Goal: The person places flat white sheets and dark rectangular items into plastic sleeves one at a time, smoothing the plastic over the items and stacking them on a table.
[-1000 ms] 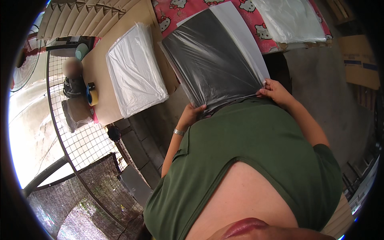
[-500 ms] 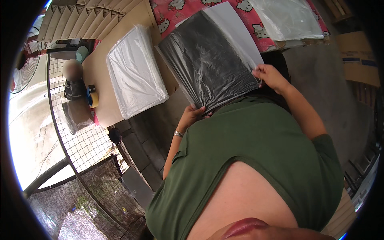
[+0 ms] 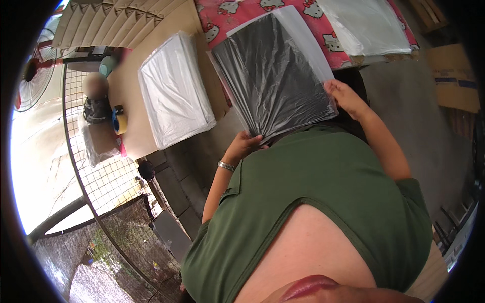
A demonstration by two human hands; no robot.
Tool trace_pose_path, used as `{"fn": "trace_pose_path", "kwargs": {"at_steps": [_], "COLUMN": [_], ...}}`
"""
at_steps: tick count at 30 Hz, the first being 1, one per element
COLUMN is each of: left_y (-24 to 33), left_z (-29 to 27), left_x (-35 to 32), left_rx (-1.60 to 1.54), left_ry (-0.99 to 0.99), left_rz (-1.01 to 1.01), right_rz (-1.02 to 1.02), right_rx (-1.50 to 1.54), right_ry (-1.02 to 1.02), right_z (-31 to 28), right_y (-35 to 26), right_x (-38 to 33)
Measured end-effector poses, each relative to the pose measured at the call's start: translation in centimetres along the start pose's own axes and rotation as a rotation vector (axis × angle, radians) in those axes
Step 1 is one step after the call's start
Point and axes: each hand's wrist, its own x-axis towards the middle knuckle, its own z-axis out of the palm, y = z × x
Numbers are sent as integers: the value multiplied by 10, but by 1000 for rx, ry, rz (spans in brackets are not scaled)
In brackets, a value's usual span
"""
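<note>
A flat black sheet or board in clear plastic film (image 3: pixel 278 81) lies slanted in front of me, its near edge close to my body. My left hand (image 3: pixel 245 146) is closed on the film at the near left corner, where the plastic bunches into creases that fan outward. At the right edge, my right hand (image 3: pixel 348 98) pinches the plastic between thumb and fingers. A white sheet (image 3: pixel 312 45) shows from under the black piece along its far and right sides. To the left lies a stack of white plastic-wrapped sheets (image 3: pixel 177 93).
Brown cardboard (image 3: pixel 129 101) covers the left of the table, with folded cardboard (image 3: pixel 106 25) at the far left. Clear plastic bags (image 3: pixel 364 25) lie on a pink patterned cloth (image 3: pixel 252 15). A tape dispenser (image 3: pixel 119 120) sits by the wire mesh. A carton (image 3: pixel 457 76) stands right.
The black piece in film has turned slightly and shifted right, and more of the white sheet shows at its far left corner. Both hands keep their hold on the plastic.
</note>
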Motion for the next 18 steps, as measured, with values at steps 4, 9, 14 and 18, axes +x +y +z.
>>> {"fn": "trace_pose_path", "kwargs": {"at_steps": [4,9,14,18], "left_y": [-32,-63,-22,-28], "left_z": [-9,-8,-33,-102], "left_x": [-6,-4,-33,-49], "left_rx": [91,-226,-341,-463], "left_ry": [14,102,314,601], "left_rz": [72,197,465,651], "right_rz": [169,106,-11,-324], "right_rx": [-278,-374,-242,-315], "right_ry": [-211,-299,-376,-454], "right_z": [13,6,37,106], "right_y": [-12,-6,-37,-74], "right_x": [-19,-31,-15,50]}}
